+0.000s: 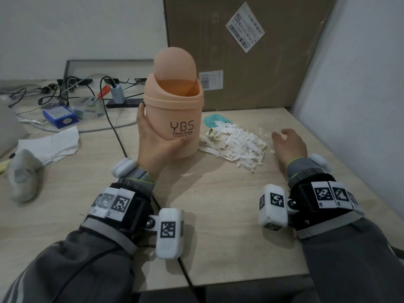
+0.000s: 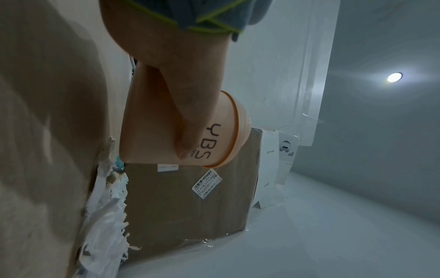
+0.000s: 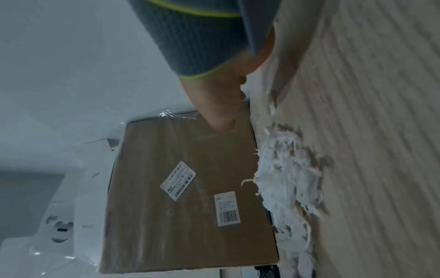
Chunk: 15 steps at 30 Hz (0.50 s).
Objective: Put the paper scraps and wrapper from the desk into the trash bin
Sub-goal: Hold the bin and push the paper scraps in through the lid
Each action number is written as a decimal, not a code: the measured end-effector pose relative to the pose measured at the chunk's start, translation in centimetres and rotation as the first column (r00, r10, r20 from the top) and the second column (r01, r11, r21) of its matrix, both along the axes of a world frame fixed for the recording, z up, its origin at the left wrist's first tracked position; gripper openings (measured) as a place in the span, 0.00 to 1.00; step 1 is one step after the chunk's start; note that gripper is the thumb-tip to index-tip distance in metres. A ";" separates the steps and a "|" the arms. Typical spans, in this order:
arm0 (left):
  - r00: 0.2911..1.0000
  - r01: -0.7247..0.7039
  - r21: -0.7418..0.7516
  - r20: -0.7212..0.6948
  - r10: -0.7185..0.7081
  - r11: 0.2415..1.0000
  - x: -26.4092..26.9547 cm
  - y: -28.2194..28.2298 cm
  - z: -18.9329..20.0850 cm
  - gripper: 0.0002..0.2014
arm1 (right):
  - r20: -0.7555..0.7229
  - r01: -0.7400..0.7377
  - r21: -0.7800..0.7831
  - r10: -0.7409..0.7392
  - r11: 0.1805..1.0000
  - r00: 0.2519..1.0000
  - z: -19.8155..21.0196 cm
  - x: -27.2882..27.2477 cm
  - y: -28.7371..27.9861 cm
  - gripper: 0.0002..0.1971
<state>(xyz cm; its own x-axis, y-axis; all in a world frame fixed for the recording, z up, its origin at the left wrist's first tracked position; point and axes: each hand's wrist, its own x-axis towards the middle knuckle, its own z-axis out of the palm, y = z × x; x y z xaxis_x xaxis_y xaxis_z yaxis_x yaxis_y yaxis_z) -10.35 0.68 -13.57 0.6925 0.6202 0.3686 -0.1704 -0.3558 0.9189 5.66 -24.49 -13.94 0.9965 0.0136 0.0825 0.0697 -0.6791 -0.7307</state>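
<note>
Here the small peach plastic trash bin (image 1: 175, 119) with black "YBS Clean living" lettering stands upright on the pale wood-grain worktop (image 1: 218, 215), its domed swing lid tipped back so the mouth gapes. The left hand (image 1: 150, 136) wraps its grip round the bin's lower body, thumb across the front. Just right of the bin lies a heap of white shredded paper scraps (image 1: 238, 143), with a crumpled gold-tinged wrapper (image 1: 211, 133) at its left edge and a teal piece (image 1: 211, 121) behind. The right hand (image 1: 288, 143) rests beside the heap, fingers loosely bent, holding nothing.

The left wrist view shows the thumb (image 2: 190, 131) pressed beside the lettering. The right wrist view shows the strips (image 3: 288, 180) against the large brown cardboard box (image 3: 190, 197), which stands at the rear by white walls. Cables (image 1: 72, 88) and a blue box (image 1: 60, 115) clutter the left.
</note>
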 end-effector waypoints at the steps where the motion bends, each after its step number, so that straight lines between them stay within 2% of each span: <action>1: 1.000 0.003 0.001 0.000 -0.003 1.000 0.0 -0.1 0.0 0.67 | -0.057 -0.039 -0.054 0.036 0.998 0.998 -0.1 0.1 0.1 0.25; 4: 1.000 0.004 -0.001 -0.003 -0.004 1.000 0.0 -0.2 0.0 0.68 | -0.139 -0.209 -0.143 0.189 0.967 0.972 -0.2 -0.3 0.7 0.25; 7: 1.000 -0.001 -0.001 -0.007 0.001 1.000 0.0 -0.1 0.0 0.68 | -0.095 -0.344 -0.071 0.337 0.936 0.937 0.0 -1.5 1.6 0.24; 9: 1.000 -0.005 0.001 -0.009 0.005 1.000 0.0 -0.1 -0.1 0.67 | -0.064 -0.381 -0.017 0.380 0.924 0.923 0.0 -2.2 2.0 0.25; 11: 1.000 -0.005 0.001 -0.007 0.005 1.000 0.1 -0.1 -0.1 0.66 | -0.050 -0.399 -0.016 0.398 0.917 0.916 0.2 -2.7 1.9 0.29; 15: 1.000 -0.001 0.010 -0.007 0.001 1.000 0.1 -0.1 -0.1 0.68 | -0.115 -0.508 -0.257 0.496 0.822 0.861 1.0 -3.6 1.5 0.41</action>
<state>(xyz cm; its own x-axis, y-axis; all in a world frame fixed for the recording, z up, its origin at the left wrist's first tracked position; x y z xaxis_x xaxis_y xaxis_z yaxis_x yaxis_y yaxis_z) -10.29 0.55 -13.68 0.6945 0.6174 0.3695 -0.1634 -0.3647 0.9167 2.06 -22.95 -12.92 0.8480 0.5286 -0.0393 0.4291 -0.7281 -0.5346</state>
